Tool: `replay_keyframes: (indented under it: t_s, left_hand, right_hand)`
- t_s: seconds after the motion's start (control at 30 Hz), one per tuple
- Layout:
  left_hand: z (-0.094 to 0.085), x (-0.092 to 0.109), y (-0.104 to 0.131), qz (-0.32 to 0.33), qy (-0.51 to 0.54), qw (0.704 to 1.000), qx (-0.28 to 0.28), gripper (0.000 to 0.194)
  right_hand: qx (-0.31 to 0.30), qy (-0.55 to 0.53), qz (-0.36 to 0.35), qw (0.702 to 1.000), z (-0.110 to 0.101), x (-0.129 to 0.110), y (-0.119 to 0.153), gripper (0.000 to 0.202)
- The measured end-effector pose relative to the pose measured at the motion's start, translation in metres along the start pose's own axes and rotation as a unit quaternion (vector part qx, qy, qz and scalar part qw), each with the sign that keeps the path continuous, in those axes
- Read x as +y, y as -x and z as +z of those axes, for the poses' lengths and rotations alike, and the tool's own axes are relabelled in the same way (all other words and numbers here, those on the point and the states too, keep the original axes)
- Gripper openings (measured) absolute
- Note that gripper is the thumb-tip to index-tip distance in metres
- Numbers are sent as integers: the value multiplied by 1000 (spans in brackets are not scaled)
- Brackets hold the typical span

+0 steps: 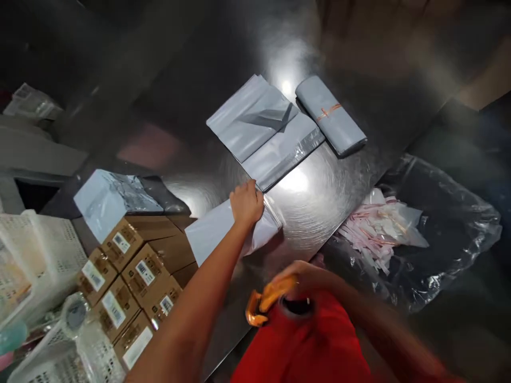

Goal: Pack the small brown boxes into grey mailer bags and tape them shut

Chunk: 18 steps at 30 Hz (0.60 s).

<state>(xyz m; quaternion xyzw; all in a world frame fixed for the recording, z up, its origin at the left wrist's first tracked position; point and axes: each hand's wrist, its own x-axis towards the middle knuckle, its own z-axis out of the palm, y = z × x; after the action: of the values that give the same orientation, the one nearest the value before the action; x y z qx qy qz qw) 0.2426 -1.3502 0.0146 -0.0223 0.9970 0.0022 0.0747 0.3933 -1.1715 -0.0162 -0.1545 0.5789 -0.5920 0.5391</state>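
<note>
My left hand (246,204) is closed, its fingers curled at the upper edge of a pale plastic mailing bag package (213,229) lying at the table's near side. In front of my red top, my right hand (304,277) grips an orange tape dispenser (275,292), slightly blurred; a dark round opening, perhaps its roll, shows beside it. Just beyond my left hand is a stack of flat grey mailing bags (275,159), the top one folded back. To its right lies a rolled bundle of grey bags (331,114) tied with an orange band.
Brown cartons with barcode labels (131,271) stand at the left, with a wrapped pale parcel (106,202) behind them. White baskets (43,255) fill the left edge. Past the metal table's (319,186) right edge, a clear plastic bag (451,229) holds pinkish strips (371,229).
</note>
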Motion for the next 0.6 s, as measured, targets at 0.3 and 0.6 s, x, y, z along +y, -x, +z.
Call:
replay_keyframes:
  t_s: [0.3,0.6]
  left_hand:
    - [-16,13,-5,-36,72,995,-62,48]
    - [-33,21,-18,-231,107,956,-148,53]
  right_hand:
    - [317,-507,-2,802,-76,5,88,20]
    - [184,-526,-52,829,-69,3,-32,24]
